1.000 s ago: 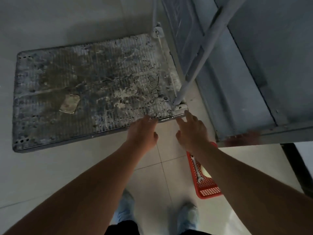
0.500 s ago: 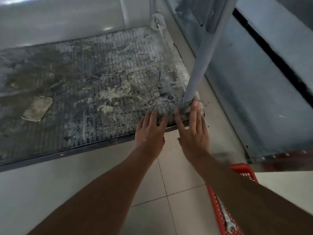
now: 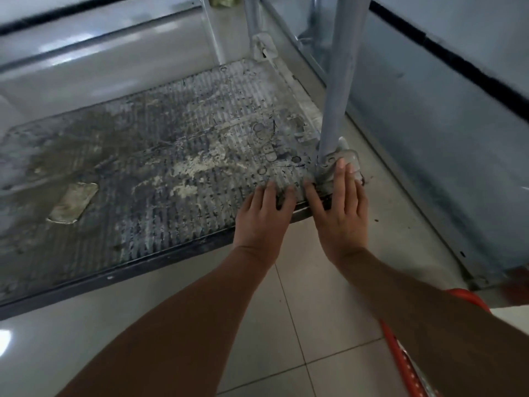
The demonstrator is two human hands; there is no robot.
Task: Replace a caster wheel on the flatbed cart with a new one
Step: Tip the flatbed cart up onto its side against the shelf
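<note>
Both hands, left (image 3: 262, 217) and right (image 3: 342, 213), are being laid flat, fingers straight, on the flatbed cart (image 3: 148, 167) corner at centre frame, probably for lifting.

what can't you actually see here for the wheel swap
- Caster wheels: head view, hidden under the dirty grey ribbed cart deck.
- Red plastic basket: mostly hidden by the right forearm and cut off by the bottom edge; its contents cannot be told.
- Grey metal handle post: top cut off by the upper edge.
- Left hand and right hand: whether any fingers hook under the deck's edge cannot be told.
</note>
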